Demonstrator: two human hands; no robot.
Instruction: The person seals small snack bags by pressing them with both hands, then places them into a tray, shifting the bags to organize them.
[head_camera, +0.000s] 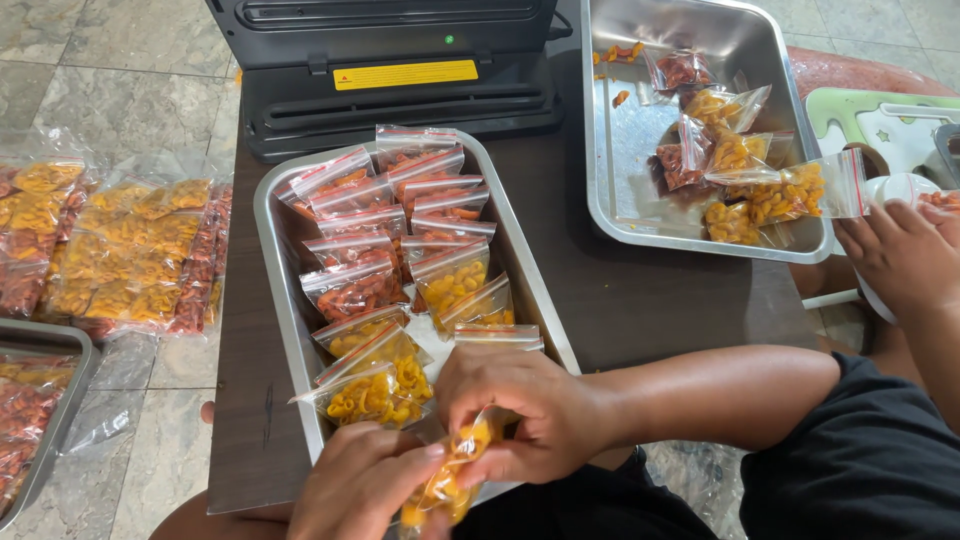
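My left hand (358, 482) and my right hand (520, 408) both grip one small clear zip bag of yellow snack pieces (447, 478) at the near end of a long steel tray (272, 232). The fingers of both hands pinch along the bag's top edge. In the tray lie rows of several small zip bags with red seal strips (385, 235), some filled with orange-red pieces, some with yellow ones.
A black vacuum sealer (390, 75) stands at the far side of the dark table (650, 290). A second steel tray (625, 215) at right holds more bags; another person's hand (895, 250) rests beside it. Filled bags (120, 250) lie on the tiled floor at left.
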